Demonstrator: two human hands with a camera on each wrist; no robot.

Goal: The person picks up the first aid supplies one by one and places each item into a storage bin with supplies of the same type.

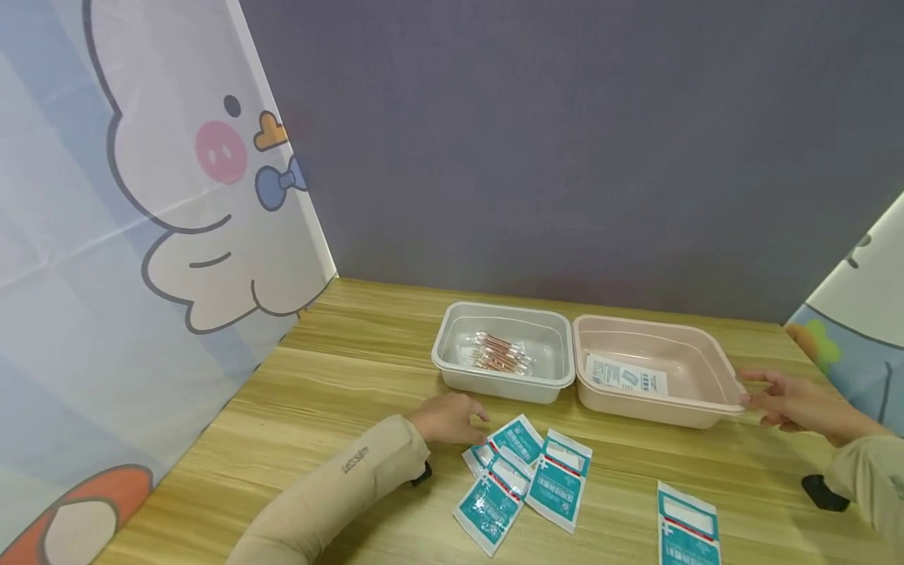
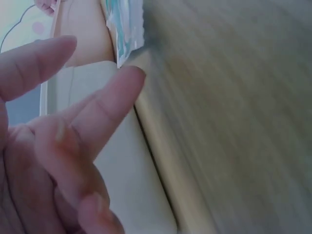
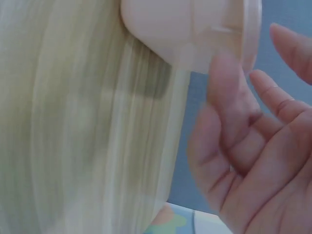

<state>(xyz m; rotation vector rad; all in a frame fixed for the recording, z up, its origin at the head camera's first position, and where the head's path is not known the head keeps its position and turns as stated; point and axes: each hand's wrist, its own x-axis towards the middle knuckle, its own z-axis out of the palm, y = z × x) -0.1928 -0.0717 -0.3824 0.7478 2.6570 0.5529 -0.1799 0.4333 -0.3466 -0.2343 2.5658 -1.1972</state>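
Head view: The left hand [image 1: 448,420] is released, holding nothing, with its palm over the table [image 1: 332,361]. Three overlapping teal packets [image 1: 558,482] lie to its right and slightly nearer the body. The closest one, the rear packet [image 1: 521,438], starts just beside the fingertips; its long axis slants rightward and away from that hand. The left hand is nearer to this group than the right. The grey tray [image 1: 504,387], containing swabs [image 1: 500,353], sits ahead and right of it. The right hand [image 1: 794,404] is beside the right end of the pink tray [image 1: 646,406], which extends leftward from its fingertips. A single packet [image 1: 688,530] lies left of the right hand, toward the body.

Left wrist view: Index finger and thumb are extended and apart; the other fingers bend loosely. A packet edge shows beyond the index fingertip; contact cannot be determined.

Right wrist view: Loosely bent fingers flank the pink tray's rim, without a visible grip; contact is unclear.
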